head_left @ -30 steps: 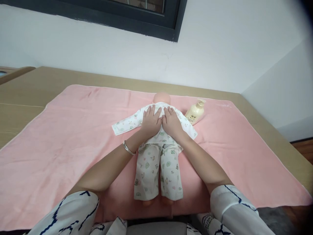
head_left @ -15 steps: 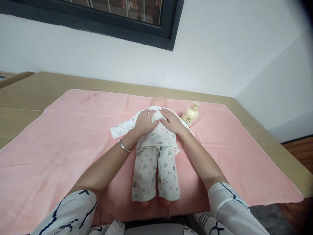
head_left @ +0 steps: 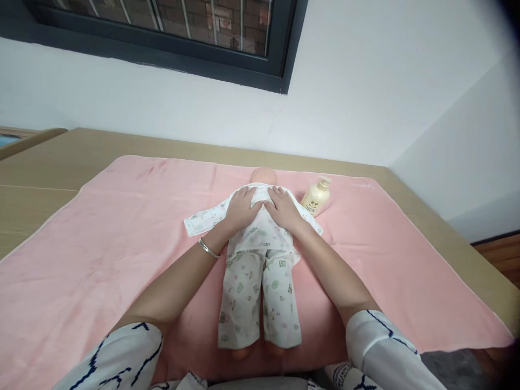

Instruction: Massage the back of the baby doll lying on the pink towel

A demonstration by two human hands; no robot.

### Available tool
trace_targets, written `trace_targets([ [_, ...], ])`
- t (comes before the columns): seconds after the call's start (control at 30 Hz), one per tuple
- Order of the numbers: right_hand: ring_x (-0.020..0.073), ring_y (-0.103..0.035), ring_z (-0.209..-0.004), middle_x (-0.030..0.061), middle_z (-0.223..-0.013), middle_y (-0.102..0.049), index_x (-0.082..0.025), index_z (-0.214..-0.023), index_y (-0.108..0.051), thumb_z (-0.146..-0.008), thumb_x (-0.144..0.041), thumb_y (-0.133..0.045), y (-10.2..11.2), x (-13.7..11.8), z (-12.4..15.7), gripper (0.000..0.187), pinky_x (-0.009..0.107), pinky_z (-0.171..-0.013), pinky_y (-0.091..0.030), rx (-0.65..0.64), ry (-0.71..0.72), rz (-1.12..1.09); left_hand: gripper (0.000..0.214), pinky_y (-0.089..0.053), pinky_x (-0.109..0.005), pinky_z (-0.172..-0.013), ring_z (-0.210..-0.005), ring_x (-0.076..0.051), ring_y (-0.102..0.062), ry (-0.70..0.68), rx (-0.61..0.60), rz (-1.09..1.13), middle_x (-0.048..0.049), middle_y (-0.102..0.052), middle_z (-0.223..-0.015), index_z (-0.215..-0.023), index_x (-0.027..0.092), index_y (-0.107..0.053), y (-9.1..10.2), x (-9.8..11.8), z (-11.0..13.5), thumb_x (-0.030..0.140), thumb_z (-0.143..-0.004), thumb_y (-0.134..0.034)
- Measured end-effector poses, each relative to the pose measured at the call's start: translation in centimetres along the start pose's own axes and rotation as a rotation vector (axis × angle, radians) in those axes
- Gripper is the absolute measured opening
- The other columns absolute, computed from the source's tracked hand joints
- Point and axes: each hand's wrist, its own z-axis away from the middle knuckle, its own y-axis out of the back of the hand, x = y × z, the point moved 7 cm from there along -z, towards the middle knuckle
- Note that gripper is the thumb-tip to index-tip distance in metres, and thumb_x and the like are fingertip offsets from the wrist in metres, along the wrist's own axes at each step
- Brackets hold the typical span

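A baby doll [head_left: 260, 271] in white printed pyjamas lies face down on a pink towel [head_left: 101, 249], head away from me. My left hand [head_left: 239, 208] lies flat and open on the doll's upper back, left of the spine. My right hand [head_left: 283, 207] rests flat and open beside it on the right shoulder area. The thumbs nearly meet in the middle. A silver bangle [head_left: 207, 248] circles my left wrist. The doll's bare head [head_left: 264, 176] shows just beyond my fingertips.
A cream pump bottle [head_left: 316, 197] lies on the towel just right of the doll's shoulder. The towel covers a tan table [head_left: 36, 168] against a white wall with a dark window frame [head_left: 162, 49]. The table's right edge drops to a wooden floor.
Both hands slid up the doll's back from the waist toward the shoulders. The camera tilted up a little, showing more window.
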Motion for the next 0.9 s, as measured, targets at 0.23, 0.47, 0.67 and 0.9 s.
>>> trace_targets([
  [0.23, 0.0283, -0.023, -0.15, 0.0157, -0.159, -0.028, -0.009, -0.152, -0.039, -0.104, -0.044, -0.037, -1.1, 2.1, -1.2, 0.06, 0.048, -0.123, -0.019, 0.039, 0.142, -0.096, 0.054, -0.043, -0.05, -0.103, -0.116, -0.036, -0.055, 0.136, 0.061, -0.158, -0.0187, -0.062, -0.121, -0.14, 0.011, -0.053, 0.5, 1.4, 1.0, 0.037, -0.093, -0.05],
  [0.47, 0.0249, -0.026, -0.149, 0.0141, -0.158, -0.032, -0.01, -0.15, -0.042, -0.103, -0.041, -0.039, -0.5, 2.1, -1.5, 0.057, 0.044, -0.123, -0.02, 0.073, 0.179, -0.123, 0.052, -0.036, -0.046, -0.113, -0.127, -0.033, -0.05, 0.106, 0.052, -0.089, -0.0158, -0.057, -0.135, -0.139, 0.012, -0.054, 0.2, 0.5, 0.0, 0.036, -0.093, -0.051],
  [0.67, 0.0336, -0.035, -0.143, 0.0206, -0.151, -0.041, -0.004, -0.149, -0.042, -0.104, -0.03, -0.037, 0.3, -1.5, 0.5, 0.052, 0.049, -0.119, -0.027, 0.06, -0.024, 0.105, 0.05, -0.033, -0.05, -0.114, -0.134, -0.034, -0.045, 0.043, -0.019, -0.235, -0.0223, -0.05, -0.142, -0.143, 0.007, -0.049, 0.8, 2.7, 1.3, 0.027, -0.098, -0.041],
  [0.9, 0.0325, -0.036, -0.143, 0.0212, -0.15, -0.043, -0.003, -0.146, -0.046, -0.101, -0.021, -0.04, 0.7, -2.7, 1.3, 0.049, 0.045, -0.119, -0.028, 0.017, 0.032, 0.104, 0.043, -0.038, -0.048, -0.114, -0.132, -0.032, -0.049, -0.081, -0.075, -0.218, -0.0221, -0.055, -0.139, -0.131, 0.006, -0.059, 1.0, 3.6, 1.5, 0.021, -0.096, -0.039],
])
